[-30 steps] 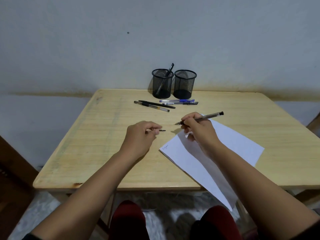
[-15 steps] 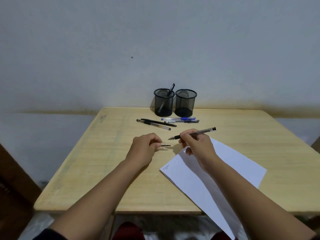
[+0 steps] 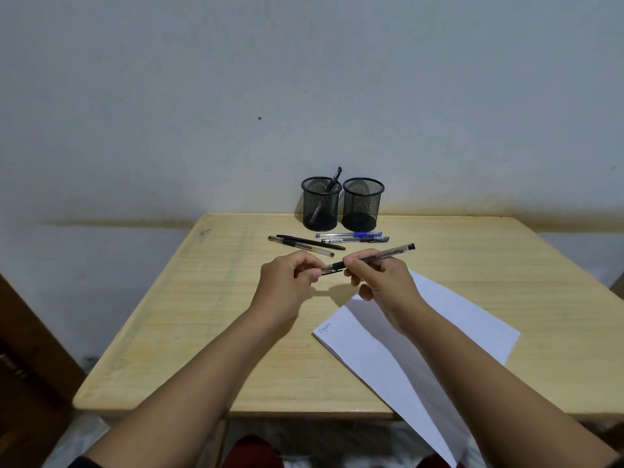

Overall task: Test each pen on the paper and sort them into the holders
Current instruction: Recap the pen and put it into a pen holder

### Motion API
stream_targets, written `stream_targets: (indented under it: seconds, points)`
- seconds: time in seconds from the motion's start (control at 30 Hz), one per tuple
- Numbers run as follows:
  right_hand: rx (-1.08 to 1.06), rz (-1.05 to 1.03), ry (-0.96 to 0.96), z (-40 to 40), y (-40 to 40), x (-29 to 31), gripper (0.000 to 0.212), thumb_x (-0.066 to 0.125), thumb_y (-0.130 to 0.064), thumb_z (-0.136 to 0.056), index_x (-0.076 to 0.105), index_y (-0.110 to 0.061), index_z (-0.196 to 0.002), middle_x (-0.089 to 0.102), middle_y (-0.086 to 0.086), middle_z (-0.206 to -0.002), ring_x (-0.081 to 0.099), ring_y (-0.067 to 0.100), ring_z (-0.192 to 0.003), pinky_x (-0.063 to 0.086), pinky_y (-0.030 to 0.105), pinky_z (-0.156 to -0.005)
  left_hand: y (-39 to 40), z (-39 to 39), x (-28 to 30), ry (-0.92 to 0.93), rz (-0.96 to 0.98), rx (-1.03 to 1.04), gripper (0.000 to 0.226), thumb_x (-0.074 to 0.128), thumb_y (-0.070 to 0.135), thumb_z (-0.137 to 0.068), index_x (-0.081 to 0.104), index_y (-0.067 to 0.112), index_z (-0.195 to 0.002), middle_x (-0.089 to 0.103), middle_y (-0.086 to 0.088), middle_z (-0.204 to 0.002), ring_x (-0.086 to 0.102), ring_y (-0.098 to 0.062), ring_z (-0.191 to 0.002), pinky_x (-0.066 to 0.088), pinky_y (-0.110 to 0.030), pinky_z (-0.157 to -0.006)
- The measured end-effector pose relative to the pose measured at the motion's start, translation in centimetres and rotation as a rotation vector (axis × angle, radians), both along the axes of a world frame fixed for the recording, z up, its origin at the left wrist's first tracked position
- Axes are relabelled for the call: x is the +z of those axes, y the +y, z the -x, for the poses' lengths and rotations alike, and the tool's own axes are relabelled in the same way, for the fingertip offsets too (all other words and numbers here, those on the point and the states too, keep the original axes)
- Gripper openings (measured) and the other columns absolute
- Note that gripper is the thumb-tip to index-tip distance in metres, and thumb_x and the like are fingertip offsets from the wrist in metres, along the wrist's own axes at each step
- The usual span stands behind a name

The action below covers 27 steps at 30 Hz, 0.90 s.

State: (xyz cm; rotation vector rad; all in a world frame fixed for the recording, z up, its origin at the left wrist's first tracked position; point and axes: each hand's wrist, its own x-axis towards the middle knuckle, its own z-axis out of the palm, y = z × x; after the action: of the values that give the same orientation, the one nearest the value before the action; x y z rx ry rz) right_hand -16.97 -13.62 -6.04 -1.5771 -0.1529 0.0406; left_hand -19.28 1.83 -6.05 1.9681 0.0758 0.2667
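Holding: the right hand (image 3: 378, 282) pinches a clear-barrelled pen (image 3: 374, 257) near its black grip, above the table (image 3: 189, 298); the left hand (image 3: 287, 282) has its fingers curled round a small dark cap (image 3: 329, 271) at the pen's tip end.
Key relation: the cap sits just left of the pen's tip, touching or almost touching it; whether the tip has entered the cap I cannot tell.
Long axis: the pen runs from near-left to far-right, tip towards the left hand, its black end plug up at the far right.
Nearer hand: both hands meet at the pen; the right carries the barrel, the left only the cap.
Step in hand: judging by the cap at the tip, this looks like capping the pen before it is sorted.
Paper: a white sheet (image 3: 439, 332) lies to the near right, below the right hand, overhanging the near table edge, with a small scribble (image 3: 325, 328) at its left corner.
Left holder (image 3: 320, 204): a black mesh cup at the far edge, with one dark pen (image 3: 326, 194) leaning inside it.
Right holder (image 3: 363, 204): a matching mesh cup touching or just beside the first; no pen shows in it.
Untested pens: four loose pens (image 3: 324, 243) lie on the table just near of the holders, between them and the hands, roughly side to side.
Next move: the capped pen would need to travel away to one of the holders, well beyond the loose pens.
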Motion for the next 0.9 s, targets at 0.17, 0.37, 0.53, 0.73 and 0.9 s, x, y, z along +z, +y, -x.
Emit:
stream_targets:
  seconds: [0.17, 0.37, 0.53, 0.73, 0.9]
  points:
    - [0.005, -0.035, -0.057, 0.2, 0.4, -0.1, 0.007, 0.062, -0.01, -0.088, 0.067, -0.009, -0.083, 0.059, 0.004, -0.064, 0.051, 0.007, -0.053, 0.04, 0.018, -0.045, -0.5, 0.1, 0.1, -0.041, -0.043, 0.064, 0.017, 0.059, 0.008, -0.088, 0.07, 0.02, -0.083, 0.064, 0.006, -0.075, 0.059, -0.001, -0.071, 0.043, -0.003, -0.053]
    - [0.017, -0.026, -0.098, 0.5, 0.5, -0.4, 0.008, 0.059, -0.013, -0.091, 0.064, -0.007, -0.09, 0.055, 0.007, -0.065, 0.048, 0.005, -0.048, 0.04, 0.018, -0.043, -0.6, 0.5, 0.2, -0.058, -0.07, 0.063, 0.017, 0.06, 0.009, -0.088, 0.069, 0.022, -0.082, 0.064, 0.009, -0.074, 0.06, 0.0, -0.07, 0.043, -0.005, -0.054]
    - [0.033, -0.004, -0.08, 0.1, 0.5, -0.2, 0.011, 0.051, -0.019, -0.095, 0.056, -0.009, -0.096, 0.062, 0.008, -0.084, 0.061, 0.014, -0.074, 0.046, 0.023, -0.053, -0.2, 0.4, 0.7, -0.028, -0.091, -0.036, 0.017, 0.061, 0.014, -0.088, 0.069, 0.028, -0.082, 0.066, 0.008, -0.075, 0.061, -0.003, -0.07, 0.041, 0.002, -0.055]
    - [0.182, 0.036, -0.063, 0.2, 1.1, 1.0, 0.013, 0.04, -0.018, -0.099, 0.049, -0.009, -0.099, 0.071, 0.003, -0.094, 0.068, 0.015, -0.083, 0.051, 0.025, -0.065, 0.3, -0.4, 3.7, -0.142, -0.236, -0.031, 0.023, 0.059, 0.024, -0.09, 0.067, 0.024, -0.111, 0.07, 0.009, -0.097, 0.059, 0.0, -0.088, 0.04, -0.007, -0.076]
    - [0.388, 0.255, -0.042, 1.4, 1.8, 1.7, 0.014, 0.038, -0.021, -0.1, 0.042, -0.009, -0.095, 0.065, 0.007, -0.078, 0.064, 0.024, -0.073, 0.051, 0.031, -0.064, -0.9, -0.7, 5.8, -0.216, -0.111, -0.161, 0.043, 0.056, 0.016, -0.091, 0.051, 0.035, -0.129, 0.06, 0.011, -0.112, 0.059, -0.002, -0.1, 0.043, -0.02, -0.096]
